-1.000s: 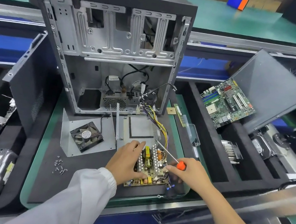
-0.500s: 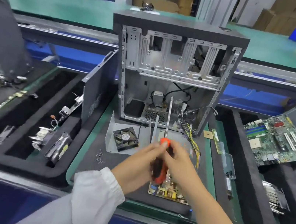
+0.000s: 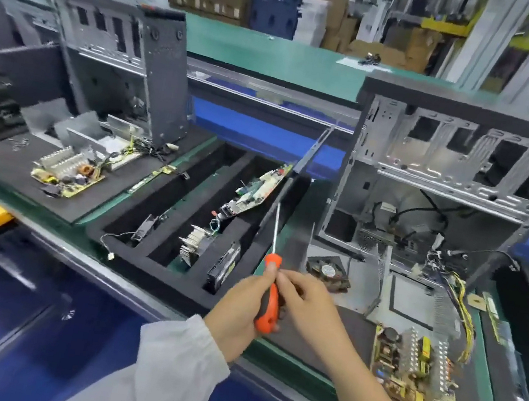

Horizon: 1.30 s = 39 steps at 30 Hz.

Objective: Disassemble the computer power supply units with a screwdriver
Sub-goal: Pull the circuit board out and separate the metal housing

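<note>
Since a second ago the screwdriver [image 3: 269,300] has left the power supply board [image 3: 415,376] and come upright between both hands, while the view has swung left along the tabletop [image 3: 296,361]. The left hand [image 3: 238,314] grips the orange handle; the right hand [image 3: 306,302] pinches it near the top with curled fingertips. The shaft points up and away, its long axis near vertical. The board lies flat, low and to the right of both hands, nearer the right hand, in front of the open computer case [image 3: 449,181]. A second stripped board [image 3: 64,174] lies well apart, far left.
</note>
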Each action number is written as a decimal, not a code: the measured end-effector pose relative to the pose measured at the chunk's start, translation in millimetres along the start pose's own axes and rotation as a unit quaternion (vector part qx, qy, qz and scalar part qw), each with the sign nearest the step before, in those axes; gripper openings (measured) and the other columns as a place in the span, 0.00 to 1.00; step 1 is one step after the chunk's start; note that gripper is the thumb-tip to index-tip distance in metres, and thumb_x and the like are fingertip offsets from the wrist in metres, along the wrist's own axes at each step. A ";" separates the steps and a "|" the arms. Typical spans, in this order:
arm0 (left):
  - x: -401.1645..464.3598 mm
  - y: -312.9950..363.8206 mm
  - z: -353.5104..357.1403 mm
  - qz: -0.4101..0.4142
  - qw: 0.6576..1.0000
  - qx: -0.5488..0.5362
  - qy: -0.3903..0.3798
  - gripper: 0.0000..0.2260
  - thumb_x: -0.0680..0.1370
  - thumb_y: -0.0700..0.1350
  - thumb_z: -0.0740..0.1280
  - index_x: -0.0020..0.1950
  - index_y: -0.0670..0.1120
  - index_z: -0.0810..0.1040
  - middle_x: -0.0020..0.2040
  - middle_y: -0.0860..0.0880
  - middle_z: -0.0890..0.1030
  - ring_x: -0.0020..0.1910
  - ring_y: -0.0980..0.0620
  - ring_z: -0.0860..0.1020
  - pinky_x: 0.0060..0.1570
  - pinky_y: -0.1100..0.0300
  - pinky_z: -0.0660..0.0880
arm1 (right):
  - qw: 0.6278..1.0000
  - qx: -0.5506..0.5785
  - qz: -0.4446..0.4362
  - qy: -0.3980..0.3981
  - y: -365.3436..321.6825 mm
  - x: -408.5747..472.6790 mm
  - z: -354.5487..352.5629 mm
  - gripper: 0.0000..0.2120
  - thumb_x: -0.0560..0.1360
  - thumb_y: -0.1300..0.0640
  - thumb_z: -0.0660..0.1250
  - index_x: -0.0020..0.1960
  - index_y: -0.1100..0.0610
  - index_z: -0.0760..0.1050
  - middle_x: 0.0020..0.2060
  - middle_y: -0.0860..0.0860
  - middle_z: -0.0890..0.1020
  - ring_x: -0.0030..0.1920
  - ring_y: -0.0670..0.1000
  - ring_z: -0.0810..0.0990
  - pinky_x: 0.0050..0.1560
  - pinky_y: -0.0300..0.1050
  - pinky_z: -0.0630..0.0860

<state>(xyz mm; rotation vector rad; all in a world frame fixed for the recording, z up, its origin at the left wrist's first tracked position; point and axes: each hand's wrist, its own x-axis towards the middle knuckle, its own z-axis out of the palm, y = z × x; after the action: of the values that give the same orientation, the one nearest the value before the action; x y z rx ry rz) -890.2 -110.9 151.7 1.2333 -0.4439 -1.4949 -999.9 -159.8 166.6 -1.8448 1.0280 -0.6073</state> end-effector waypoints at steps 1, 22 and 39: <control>-4.3 5.9 -19.3 0.004 1.000 -0.015 0.005 0.16 0.81 0.56 0.62 0.55 0.43 0.79 0.43 0.42 0.79 0.34 0.50 0.76 0.25 0.61 0.71 | 1.000 -0.004 -0.001 0.005 -8.6 5.1 18.9 0.12 0.81 0.57 0.61 0.44 0.57 0.81 0.30 0.46 0.77 0.31 0.40 0.73 0.37 0.34 0.69; -11.4 147.5 -420.2 0.046 0.980 -0.060 0.183 0.17 0.81 0.52 0.63 0.50 0.38 0.80 0.42 0.38 0.83 0.34 0.45 0.81 0.34 0.55 0.77 | 0.982 0.111 0.020 -0.154 -176.2 157.3 379.1 0.15 0.80 0.63 0.61 0.47 0.44 0.79 0.32 0.40 0.82 0.32 0.37 0.77 0.34 0.30 0.73; 55.3 255.9 -727.0 0.059 0.849 -0.102 0.515 0.17 0.81 0.37 0.62 0.31 0.39 0.73 0.32 0.41 0.74 0.32 0.45 0.71 0.34 0.56 0.67 | 0.908 -0.059 -0.031 -0.413 -265.6 370.9 664.6 0.16 0.79 0.62 0.58 0.64 0.54 0.77 0.52 0.53 0.82 0.47 0.47 0.79 0.47 0.40 0.74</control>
<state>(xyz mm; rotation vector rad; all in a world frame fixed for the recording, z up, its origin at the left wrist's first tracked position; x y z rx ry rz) -131.7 -4.7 49.2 1.5895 0.3531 -0.5782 -200.2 -94.8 88.5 -1.9553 0.4339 0.2296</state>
